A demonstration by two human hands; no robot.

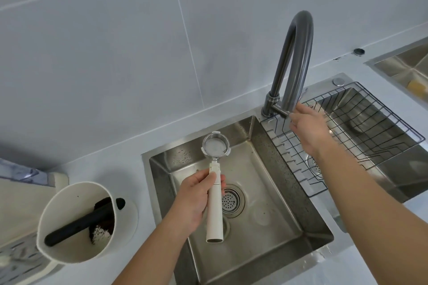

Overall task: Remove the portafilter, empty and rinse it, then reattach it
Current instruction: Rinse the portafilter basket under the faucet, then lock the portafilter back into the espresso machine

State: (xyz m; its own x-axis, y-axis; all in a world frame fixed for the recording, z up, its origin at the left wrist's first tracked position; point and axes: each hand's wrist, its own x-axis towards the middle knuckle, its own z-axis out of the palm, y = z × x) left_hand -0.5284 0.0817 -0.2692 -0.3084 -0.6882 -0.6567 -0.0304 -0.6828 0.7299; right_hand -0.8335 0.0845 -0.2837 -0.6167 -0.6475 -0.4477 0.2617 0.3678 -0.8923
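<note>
A: Biggest first — what fills the view?

B: A steel sink (273, 194) with one round drain (229, 201) in its floor. A wire rack (361, 127) spans the basin to its right, and a second sink (403, 65) shows at the far right edge. One dark tap (294, 58) arches up behind them.

A: And on the counter?

B: One white bin (76, 222) at the left, with a black bar (81, 222) across its mouth and dark grounds (103, 227) inside.

A: The arms?

B: Two, both bare, reaching in from the bottom. The left hand (196, 201) is over the sink, fingers wrapped around the white handle of the portafilter (215, 183) — thumb across the top, grip closed.

A: Where does the portafilter sit?

B: Held above the sink, handle pointing toward the person, its metal basket at the far end, open side up, near the sink's back wall. The basket looks clear of grounds.

A: The right hand (310, 127)?

B: Stretched farther out, above the rack, fingers together and curled on the tap's lever (281, 110) at its base. How tightly they hold it cannot be told.
</note>
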